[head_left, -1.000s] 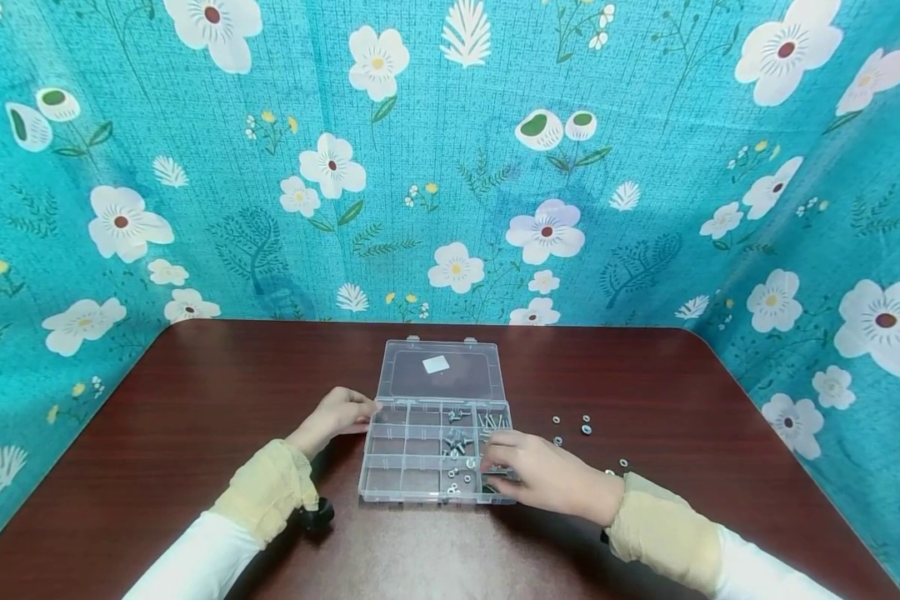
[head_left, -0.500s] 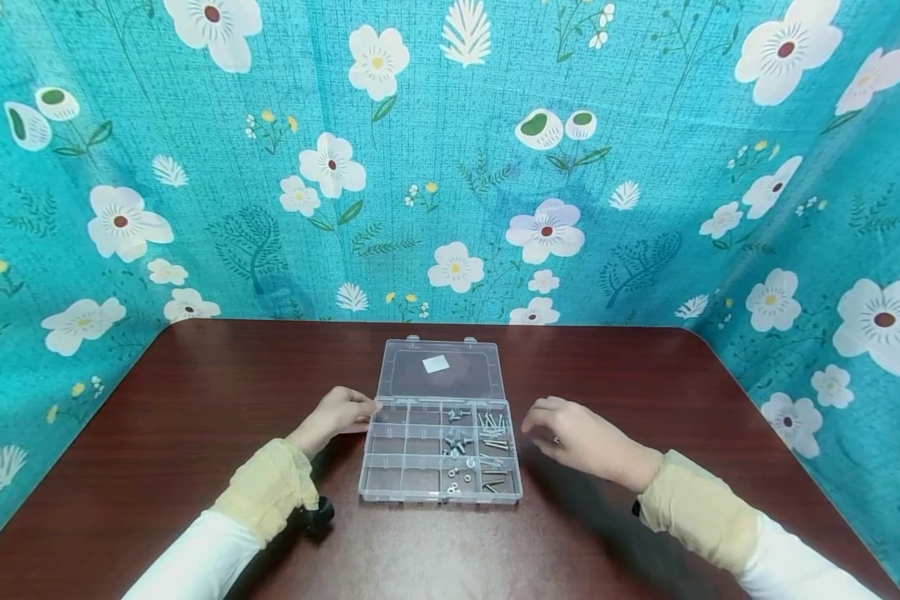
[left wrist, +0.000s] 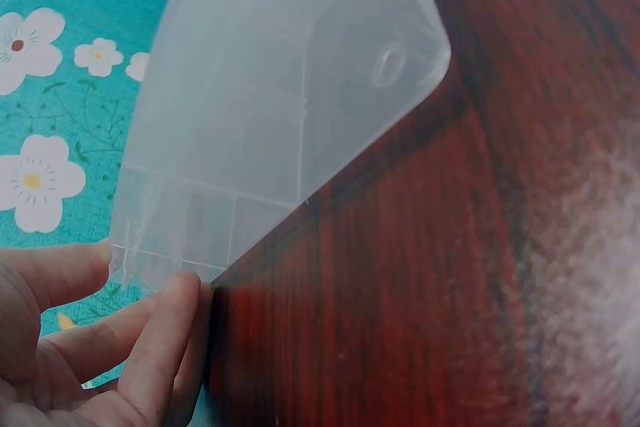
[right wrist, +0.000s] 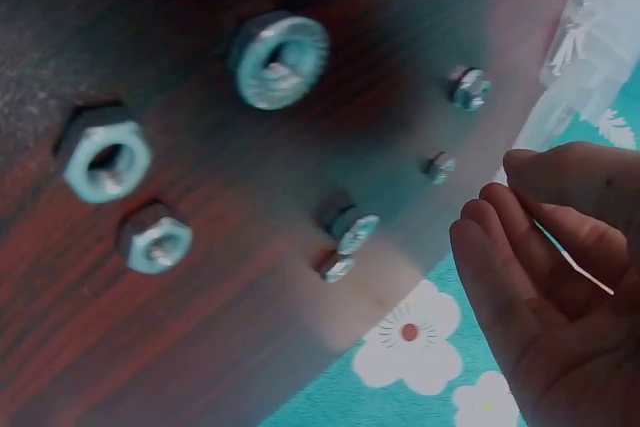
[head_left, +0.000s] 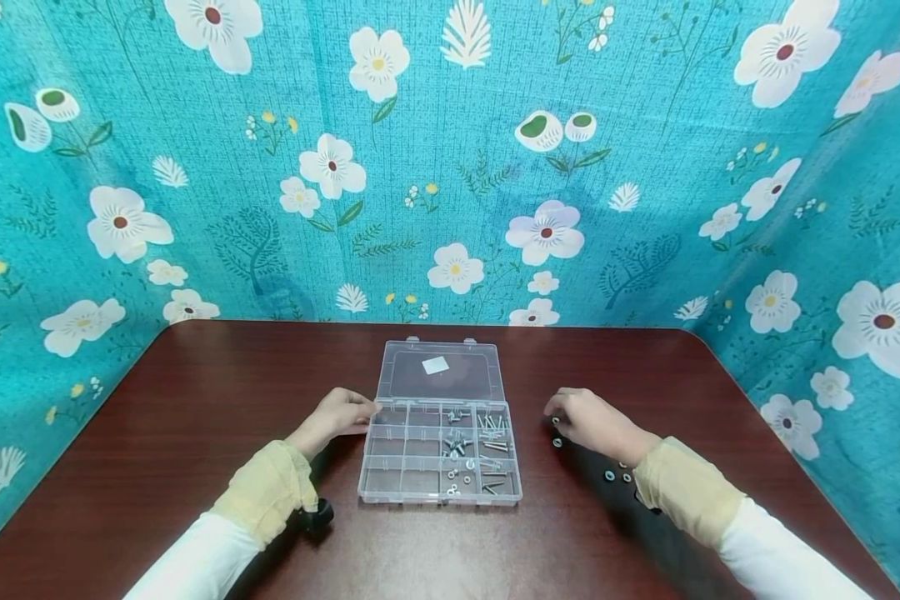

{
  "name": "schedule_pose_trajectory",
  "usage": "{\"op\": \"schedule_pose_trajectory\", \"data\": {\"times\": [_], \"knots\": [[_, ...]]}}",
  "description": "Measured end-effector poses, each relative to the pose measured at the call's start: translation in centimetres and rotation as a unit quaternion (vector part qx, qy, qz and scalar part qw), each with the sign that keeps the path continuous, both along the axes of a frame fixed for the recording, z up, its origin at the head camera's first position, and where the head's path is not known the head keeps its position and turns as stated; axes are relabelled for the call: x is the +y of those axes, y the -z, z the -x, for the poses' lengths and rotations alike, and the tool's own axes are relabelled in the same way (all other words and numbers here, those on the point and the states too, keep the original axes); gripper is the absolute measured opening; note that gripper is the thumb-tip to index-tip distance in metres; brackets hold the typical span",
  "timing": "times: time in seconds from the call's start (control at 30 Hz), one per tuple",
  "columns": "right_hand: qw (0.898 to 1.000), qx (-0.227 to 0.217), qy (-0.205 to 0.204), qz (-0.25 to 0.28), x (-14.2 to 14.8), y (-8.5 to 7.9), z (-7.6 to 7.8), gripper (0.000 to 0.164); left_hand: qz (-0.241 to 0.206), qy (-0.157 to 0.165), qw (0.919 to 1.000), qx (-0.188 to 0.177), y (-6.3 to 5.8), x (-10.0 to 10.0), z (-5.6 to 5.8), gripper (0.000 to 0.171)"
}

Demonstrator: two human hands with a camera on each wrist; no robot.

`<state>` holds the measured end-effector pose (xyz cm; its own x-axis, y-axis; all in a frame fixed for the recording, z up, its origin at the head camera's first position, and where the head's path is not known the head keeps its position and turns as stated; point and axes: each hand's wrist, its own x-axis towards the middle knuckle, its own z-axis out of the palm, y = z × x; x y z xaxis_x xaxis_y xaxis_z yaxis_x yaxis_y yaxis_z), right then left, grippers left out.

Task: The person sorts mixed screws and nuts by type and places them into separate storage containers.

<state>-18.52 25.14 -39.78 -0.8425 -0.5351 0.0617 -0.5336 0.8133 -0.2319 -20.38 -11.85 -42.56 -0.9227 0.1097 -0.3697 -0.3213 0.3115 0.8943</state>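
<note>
A clear plastic compartment box [head_left: 422, 482] lies on the table, lid [head_left: 401, 375] folded back. My left hand [head_left: 337, 415] holds its left side near the hinge; in the left wrist view the thumb [left wrist: 75, 272] and fingers [left wrist: 165, 342] pinch the box edge. My right hand [head_left: 592, 422] is right of the box, low over loose hex nuts [head_left: 557, 442]. In the right wrist view, thumb [right wrist: 570, 182] and fingers [right wrist: 500, 272] stand apart with nothing visible between them. A large flanged nut [right wrist: 283, 62] and several smaller nuts [right wrist: 107, 162] lie on the table beside that hand.
Screws [head_left: 493, 422] fill the box's right column; bolts [head_left: 457, 443] and small nuts [head_left: 453, 475] lie in the column beside it. The dark wooden table [head_left: 255, 375] backs onto a turquoise flowered curtain [head_left: 450, 167]. A black object [head_left: 317, 514] sits under the left wrist.
My right hand has left the box's right column and moved right, then lower over the loose nuts. My left hand and the box have stayed in place.
</note>
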Motion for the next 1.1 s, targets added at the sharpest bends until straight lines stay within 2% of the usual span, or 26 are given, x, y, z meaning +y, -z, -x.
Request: {"op": "schedule_pose_trajectory", "data": {"times": [0.3,0.5,0.63,0.87,0.93,1.1], "knots": [[0.998,-0.042,0.043,0.032,0.3,0.9,1.1,0.012,-0.008,-0.003,1.0,-0.003,0.1,0.2,0.1,0.032],[0.999,-0.027,0.028,0.022,0.3,1.5,1.3,0.013,-0.004,0.003,1.0,0.002,0.1,0.2,0.0,0.033],[0.999,-0.02,0.024,0.022,0.3,1.6,1.2,0.015,-0.002,-0.001,1.0,0.005,0.1,0.1,0.1,0.033],[0.995,-0.06,0.068,0.033,-0.6,1.2,0.4,0.012,-0.006,-0.001,1.0,0.005,0.0,0.1,0.1,0.034],[0.995,-0.055,0.069,0.044,-1.1,1.0,0.1,0.011,-0.006,-0.002,1.0,0.003,0.0,0.1,0.1,0.034],[0.995,-0.003,0.044,0.089,-2.5,0.1,-1.2,0.01,0.003,-0.003,1.0,0.001,0.1,-0.1,0.1,0.034]]}}
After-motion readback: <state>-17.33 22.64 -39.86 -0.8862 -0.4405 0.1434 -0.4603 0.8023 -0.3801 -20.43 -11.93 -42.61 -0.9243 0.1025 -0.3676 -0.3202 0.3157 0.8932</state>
